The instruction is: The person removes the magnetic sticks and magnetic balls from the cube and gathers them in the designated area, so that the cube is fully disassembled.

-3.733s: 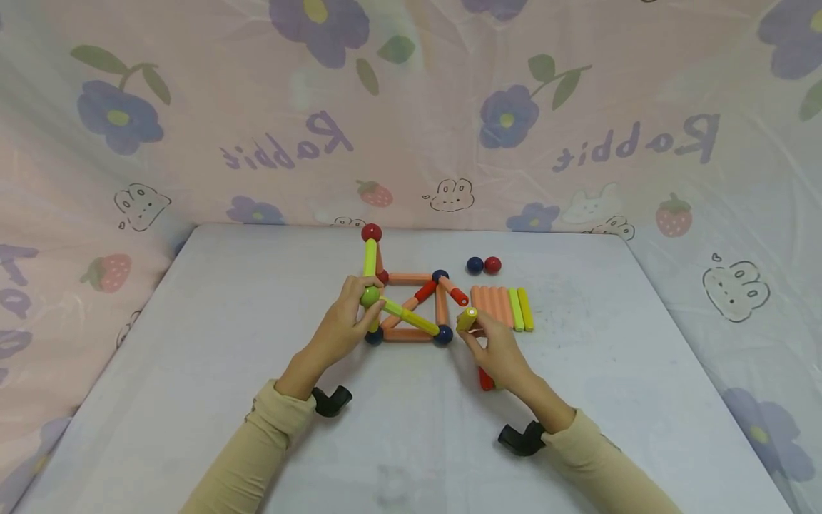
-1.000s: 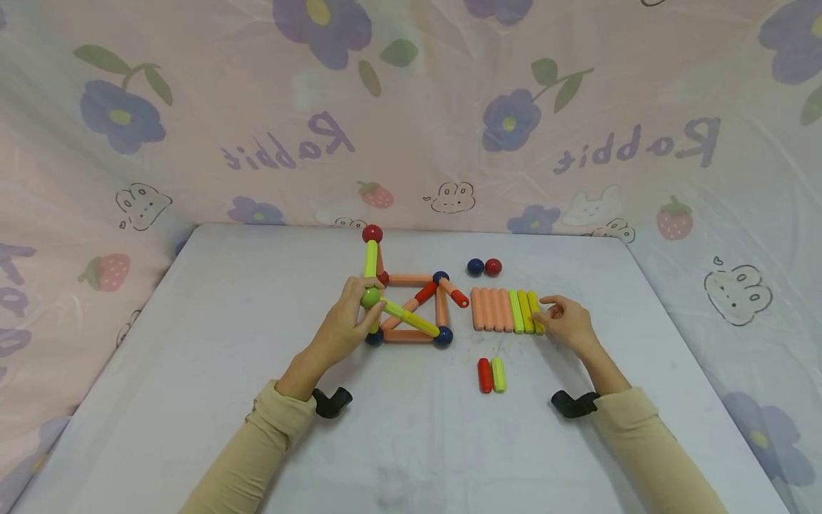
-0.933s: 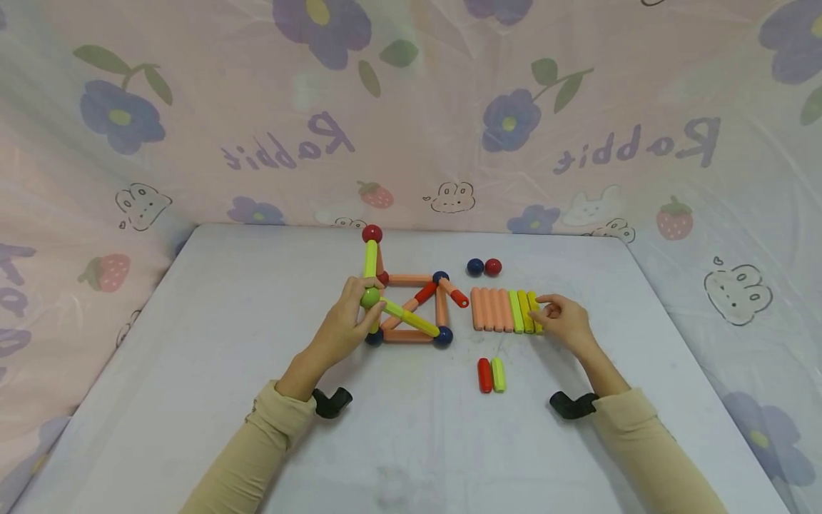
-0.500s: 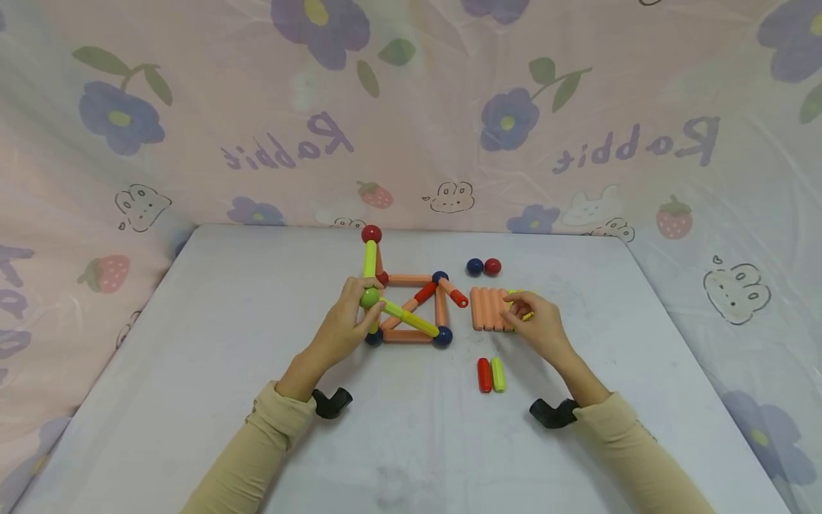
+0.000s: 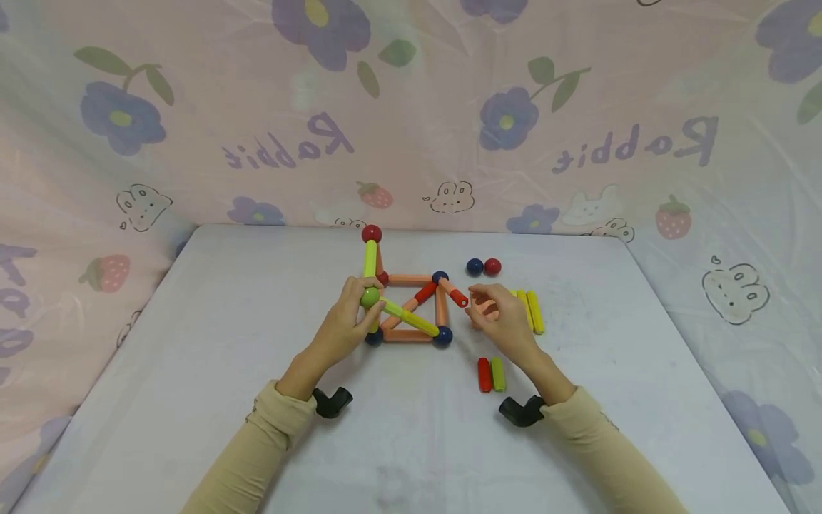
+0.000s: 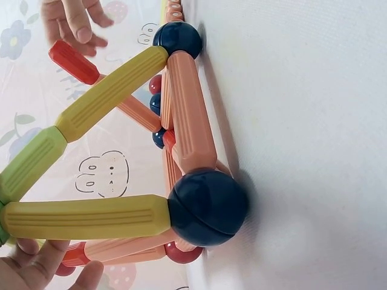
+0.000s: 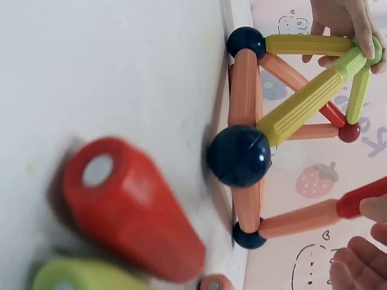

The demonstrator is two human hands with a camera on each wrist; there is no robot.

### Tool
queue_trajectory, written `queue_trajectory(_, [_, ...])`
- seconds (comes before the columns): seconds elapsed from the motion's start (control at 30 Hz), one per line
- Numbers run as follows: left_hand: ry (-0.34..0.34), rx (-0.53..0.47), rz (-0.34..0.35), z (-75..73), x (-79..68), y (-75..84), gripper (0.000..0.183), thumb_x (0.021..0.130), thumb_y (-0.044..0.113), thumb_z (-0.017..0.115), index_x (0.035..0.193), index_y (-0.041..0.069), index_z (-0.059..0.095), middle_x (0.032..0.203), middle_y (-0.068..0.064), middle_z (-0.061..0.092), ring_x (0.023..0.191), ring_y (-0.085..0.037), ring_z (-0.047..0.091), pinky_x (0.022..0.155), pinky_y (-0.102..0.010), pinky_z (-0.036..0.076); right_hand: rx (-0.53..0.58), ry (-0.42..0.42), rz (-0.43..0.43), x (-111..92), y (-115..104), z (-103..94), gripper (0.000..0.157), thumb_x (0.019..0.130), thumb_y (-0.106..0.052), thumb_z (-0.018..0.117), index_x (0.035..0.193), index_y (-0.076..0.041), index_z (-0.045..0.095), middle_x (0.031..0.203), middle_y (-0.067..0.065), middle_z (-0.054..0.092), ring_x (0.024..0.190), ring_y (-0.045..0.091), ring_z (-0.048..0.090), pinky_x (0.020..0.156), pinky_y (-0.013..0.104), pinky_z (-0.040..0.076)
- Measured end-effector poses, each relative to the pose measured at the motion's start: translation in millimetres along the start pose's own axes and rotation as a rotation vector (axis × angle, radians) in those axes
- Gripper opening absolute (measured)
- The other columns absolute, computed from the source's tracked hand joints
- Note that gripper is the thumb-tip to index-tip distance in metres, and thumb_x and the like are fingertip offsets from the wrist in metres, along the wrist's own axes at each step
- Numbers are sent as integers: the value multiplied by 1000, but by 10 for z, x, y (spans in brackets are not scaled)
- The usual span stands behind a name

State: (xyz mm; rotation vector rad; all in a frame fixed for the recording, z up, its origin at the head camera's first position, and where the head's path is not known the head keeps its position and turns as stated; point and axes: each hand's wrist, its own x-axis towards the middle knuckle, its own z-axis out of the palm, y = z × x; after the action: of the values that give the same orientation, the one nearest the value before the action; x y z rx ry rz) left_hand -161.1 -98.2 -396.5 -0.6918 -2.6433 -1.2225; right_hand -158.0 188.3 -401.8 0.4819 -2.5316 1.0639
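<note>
My left hand (image 5: pixel 337 318) grips a green ball (image 5: pixel 369 297) at the raised corner of a frame built of magnetic sticks and balls. From that ball a green-and-yellow stick (image 5: pixel 411 318) slopes down to a dark blue ball (image 5: pixel 442 336). At the frame's right, a slanting orange stick with a red end (image 5: pixel 458 296) juts up from another blue ball (image 5: pixel 439 278). Close by this red end is my right hand (image 5: pixel 510 321), thumb and fingers apart. In the left wrist view, the right hand (image 6: pixel 75 24) appears just clear of the red stick (image 6: pixel 74 62).
Partly behind the right hand lies a row of orange sticks (image 5: pixel 486 310) and yellow sticks (image 5: pixel 535 312). Nearer are a red stick (image 5: pixel 484 375) and a green stick (image 5: pixel 498 374). Loose blue (image 5: pixel 474 267) and red (image 5: pixel 492 266) balls sit farther back on the white table (image 5: pixel 257 428).
My right hand sets a yellow stick at the row's right end, lets go and moves left to the red-ended stick. My left hand stays on the green ball.
</note>
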Motion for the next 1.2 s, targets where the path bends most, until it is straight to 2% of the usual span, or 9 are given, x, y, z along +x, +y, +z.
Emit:
queue_trajectory(0.2, [0,-18,7,17,5,-9,28,100,19,52,124,10,42,105,-12,43,82,-19,51,72,-40,51,16,-24,-25,53,-55,84,39,78,2,74,116,3,64,110,19,69,97,32,64,79,46,57])
queue_trajectory(0.3, [0,-18,3,20,8,-8,28,99,19,53,124,11,42,106,-12,43,82,-19,51,72,-39,51,19,-31,-26,70,-70,111,38,79,4,74,115,4,63,110,19,70,99,32,64,81,48,57])
queue_trajectory(0.6, [-1,-18,4,22,9,-8,28,100,19,52,124,11,42,107,-12,44,81,-18,51,72,-40,52,25,-34,-24,76,-87,134,30,81,3,71,111,2,64,106,17,71,95,30,66,79,46,58])
queue_trajectory(0.77, [-4,-15,-1,16,6,-2,28,99,19,53,124,12,42,107,-12,44,81,-18,52,71,-39,52,27,-48,26,74,-103,139,26,86,-1,68,111,2,62,104,18,71,90,30,67,74,42,59])
queue_trajectory(0.97, [-2,-15,-3,7,8,9,28,100,19,52,124,10,42,108,-13,44,82,-20,52,73,-37,51,65,-91,116,81,-131,103,23,95,-9,59,115,2,55,111,18,68,95,31,67,80,43,59])
queue_trajectory(1.2, [0,-16,-2,4,9,3,28,100,19,52,124,10,43,107,-12,44,81,-18,52,72,-36,51,78,-141,132,-10,-93,48,24,95,-9,60,115,0,55,112,18,66,94,31,67,78,40,60])
